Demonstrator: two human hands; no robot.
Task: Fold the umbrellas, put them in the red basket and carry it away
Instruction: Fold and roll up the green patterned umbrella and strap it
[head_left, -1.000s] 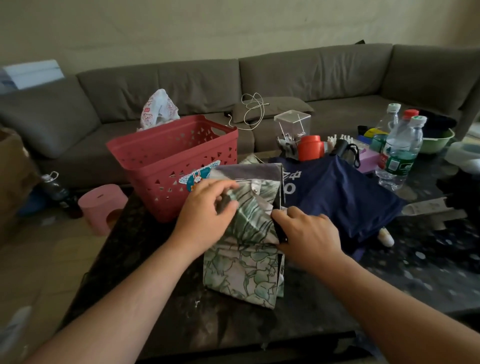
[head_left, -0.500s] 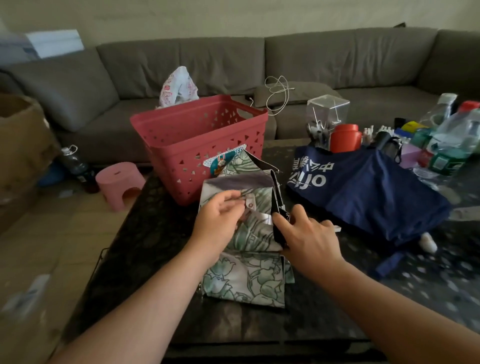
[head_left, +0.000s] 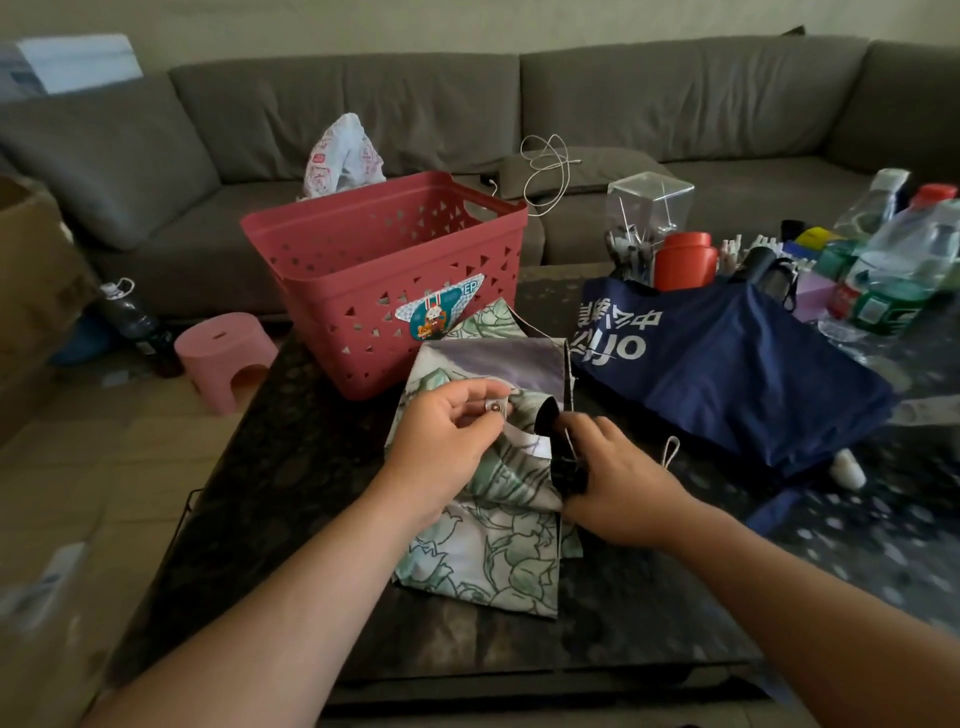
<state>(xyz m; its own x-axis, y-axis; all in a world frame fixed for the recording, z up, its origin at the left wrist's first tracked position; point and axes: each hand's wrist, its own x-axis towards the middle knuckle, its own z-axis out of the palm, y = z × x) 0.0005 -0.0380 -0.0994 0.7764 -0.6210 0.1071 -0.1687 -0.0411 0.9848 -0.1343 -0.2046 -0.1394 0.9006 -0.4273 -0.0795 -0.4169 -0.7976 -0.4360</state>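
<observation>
- A grey sofa runs along the far wall and turns at the right; a white printed plastic bag and a loop of white cord lie on its seat.
- The dark speckled desk fills the middle of the view, above a pale wood floor.
- The navy umbrella lies collapsed but loose on the right of the desk, long axis running from far-left to near-right, white lettering at the far end and its pale handle tip near the right edge.
- The red basket stands upright at the far left of the desk, holding nothing that can be seen, a cartoon sticker on its near wall.
- The floral umbrella lies just in front of the basket, long axis running away from the person, its far end touching or almost touching the basket wall.
- Clutter crowds the far right: water bottles, a clear box, an orange-red container.
- A pink stool and a dark bottle stand on the floor to the left.
- The left hand has its grip pinching the umbrella's snap strap between thumb and fingers.
- The right hand has its grip curled round the black handle at the floral umbrella's right side.
</observation>
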